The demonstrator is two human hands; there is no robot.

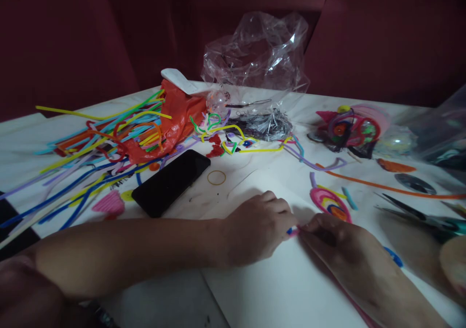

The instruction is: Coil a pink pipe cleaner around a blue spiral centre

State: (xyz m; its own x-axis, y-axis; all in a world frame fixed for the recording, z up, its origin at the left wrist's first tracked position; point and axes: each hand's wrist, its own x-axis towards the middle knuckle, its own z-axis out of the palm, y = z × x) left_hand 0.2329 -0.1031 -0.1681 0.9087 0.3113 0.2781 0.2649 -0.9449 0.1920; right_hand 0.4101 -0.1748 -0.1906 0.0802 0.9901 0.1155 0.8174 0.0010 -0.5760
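Observation:
My left hand (260, 226) reaches in with its fingers curled and closed on a small pink and blue piece of pipe cleaner (293, 232). From the other side, my right hand (338, 240) pinches the same piece, so the fingertips of both hands nearly meet. The fingers hide most of the piece. A pink strand (355, 301) runs below my right forearm; whether it joins the held piece I cannot tell. Just beyond my right hand lies a pink, yellow and orange coiled pipe cleaner oval (331, 204). A blue piece (393, 256) shows beside my right wrist.
A black phone (173, 180) lies left, near a rubber band (216, 177). Behind it, pipe cleaners spill from a red bag (182, 114). A clear plastic bag (255, 51) stands at the back. Open scissors (422, 214) lie right, beside a blurred rounded shape (453, 260).

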